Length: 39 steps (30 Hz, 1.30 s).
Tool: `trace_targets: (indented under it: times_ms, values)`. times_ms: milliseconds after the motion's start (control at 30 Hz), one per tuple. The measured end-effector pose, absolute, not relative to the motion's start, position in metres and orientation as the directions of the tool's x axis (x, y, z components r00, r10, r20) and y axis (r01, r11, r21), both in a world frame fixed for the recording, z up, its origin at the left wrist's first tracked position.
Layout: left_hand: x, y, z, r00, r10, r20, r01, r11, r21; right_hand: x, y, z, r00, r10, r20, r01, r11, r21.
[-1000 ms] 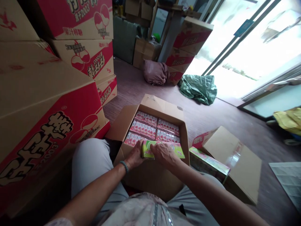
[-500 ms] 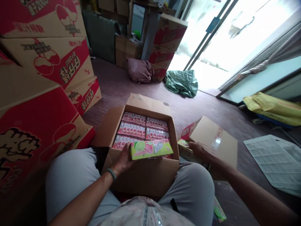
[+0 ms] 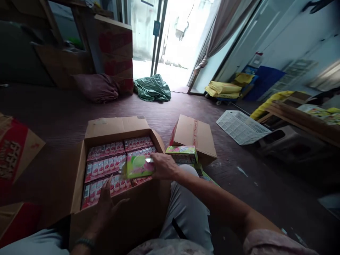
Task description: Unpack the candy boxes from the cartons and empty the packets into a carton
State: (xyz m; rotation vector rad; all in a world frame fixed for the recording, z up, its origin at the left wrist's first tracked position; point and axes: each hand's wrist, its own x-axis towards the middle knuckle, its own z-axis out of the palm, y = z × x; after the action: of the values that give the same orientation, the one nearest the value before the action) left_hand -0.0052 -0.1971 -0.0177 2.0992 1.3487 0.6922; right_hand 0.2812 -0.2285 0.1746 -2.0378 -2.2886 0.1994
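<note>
Fingers of the right hand [image 3: 164, 166] round a green pack [image 3: 138, 167]; left hand [image 3: 105, 202] spread, nothing seen in it

Right fingers and thumb closed on the pack's right end. Pack is over the open carton [image 3: 138, 209], above the pink-and-white wrapped packs [image 3: 103, 168] in rows inside; whether it touches them, cannot tell. Something clear and film-like at its left end, too blurred to name. Left hand low at the carton's near wall, fingers apart, thumb out sideways.

Change: half a second ago the left hand had a green pack by its left end, while the right was off to the side, at the green goods by the taped carton [image 3: 186, 132]. Load now reversed. Same pack or another, cannot tell. A second green pack [image 3: 182, 150] lies against the taped carton. View has swung right; red-printed cartons [image 3: 16, 156] at left now show only in part.

Reading: handling appears to have passed to the right hand, leaving the left unburdened. Pink rows look undisturbed; green pack, I judge, not yet set down.
</note>
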Motion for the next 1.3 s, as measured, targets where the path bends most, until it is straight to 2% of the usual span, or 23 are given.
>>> trace_targets:
  times_ms: [67,133,233,333,433,500,567,633,767,900,1000,1100,1233,1300]
  values:
    - [-0.001,-0.195,-0.027,0.402,0.914,0.057,0.689,-0.343,0.639,0.317,-0.25,0.2,0.104,0.993,0.053,0.986,-0.096,-0.138]
    - [0.003,-0.195,-0.032,0.432,0.9,-0.064,0.771,-0.332,0.543,0.355,-0.273,0.224,0.287,0.951,0.118,0.955,-0.273,-0.119]
    - [0.013,-0.198,-0.031,0.459,0.864,-0.208,0.856,-0.367,0.365,0.414,-0.311,0.245,0.454,0.881,0.132,0.891,-0.446,-0.085]
    - [0.02,-0.202,-0.024,0.458,0.854,-0.246,0.883,-0.406,0.235,0.469,-0.352,0.239,0.549,0.834,0.054,0.836,-0.547,-0.036]
    - [0.023,-0.203,-0.017,0.466,0.852,-0.239,0.883,-0.431,0.184,0.511,-0.389,0.203,0.606,0.779,-0.161,0.789,-0.614,-0.002]
    - [0.023,-0.203,-0.016,0.479,0.848,-0.227,0.877,-0.451,0.165,0.525,-0.407,0.166,0.603,0.725,-0.333,0.764,-0.645,-0.021]
    - [0.023,-0.203,-0.016,0.468,0.856,-0.219,0.883,-0.447,0.142,0.529,-0.419,0.124,0.588,0.691,-0.42,0.745,-0.665,-0.053]
    - [0.023,-0.203,-0.015,0.448,0.865,-0.226,0.894,-0.431,0.121,0.525,-0.421,0.084,0.608,0.686,-0.399,0.726,-0.684,-0.069]
    - [0.023,-0.202,-0.012,0.449,0.848,-0.281,0.892,-0.441,0.096,0.517,-0.391,0.042,0.713,0.666,-0.218,0.667,-0.741,-0.08]
    - [0.024,-0.201,-0.008,0.439,0.837,-0.327,0.893,-0.446,0.059,0.527,-0.321,0.051,0.653,0.757,-0.016,0.751,-0.65,-0.114]
    - [0.023,-0.199,-0.007,0.441,0.82,-0.366,0.889,-0.456,0.048,0.537,-0.269,0.065,0.536,0.837,-0.11,0.838,-0.543,-0.052]
    - [0.023,-0.198,-0.008,0.455,0.811,-0.368,0.884,-0.462,0.075,0.536,-0.24,0.073,0.516,0.83,-0.211,0.846,-0.532,-0.021]
    - [0.023,-0.2,-0.006,0.456,0.82,-0.346,0.889,-0.437,0.136,0.532,-0.257,0.085,0.53,0.828,-0.182,0.839,-0.543,-0.028]
    - [0.023,-0.202,-0.002,0.462,0.817,-0.344,0.887,-0.424,0.185,0.549,-0.289,0.095,0.557,0.824,-0.108,0.819,-0.566,-0.093]
